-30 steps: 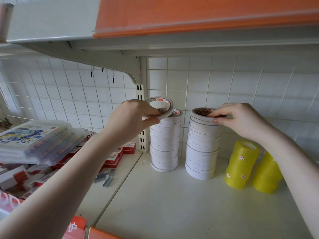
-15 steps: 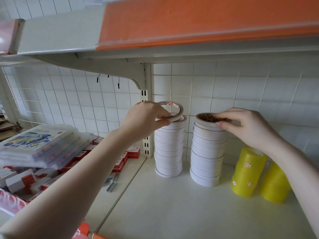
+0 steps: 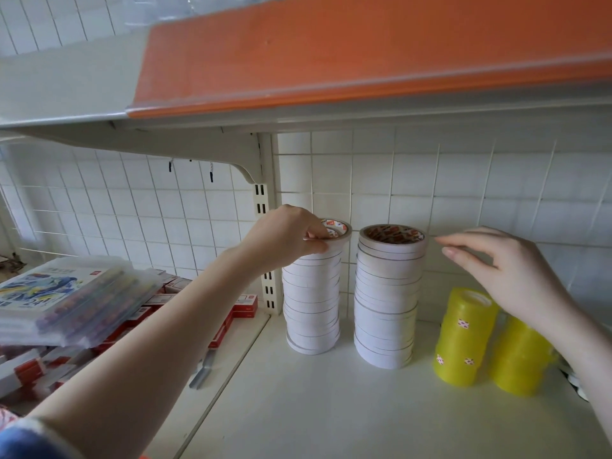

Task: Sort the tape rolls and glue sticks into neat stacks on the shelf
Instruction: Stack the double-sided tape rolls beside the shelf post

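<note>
Left hand: the left hand (image 3: 291, 235) had brought the top roll (image 3: 334, 231) down from above the stack and seated it; fingers and thumb were curled round its near rim, pinching it against the rolls below.
Right hand: the right hand (image 3: 506, 263) had come off the right white stack (image 3: 387, 296), whose top it had been steadying half a second before; it hung just beside that stack, fingers loosely extended and holding nothing.
Left white stack: the left white stack (image 3: 313, 299) stood at the back left corner of the shelf (image 3: 331, 409), beside the slotted upright (image 3: 265, 226), now about level with its neighbour.
Yellow rolls: two short yellow stacks (image 3: 463, 336) stood toward the right edge of the shelf, untouched.
Meaning for the task: one more roll looked placed and both white columns stood upright; the left column's rolls sat slightly uneven, so squaring may be needed.
Glue sticks: none could be picked out.
</note>
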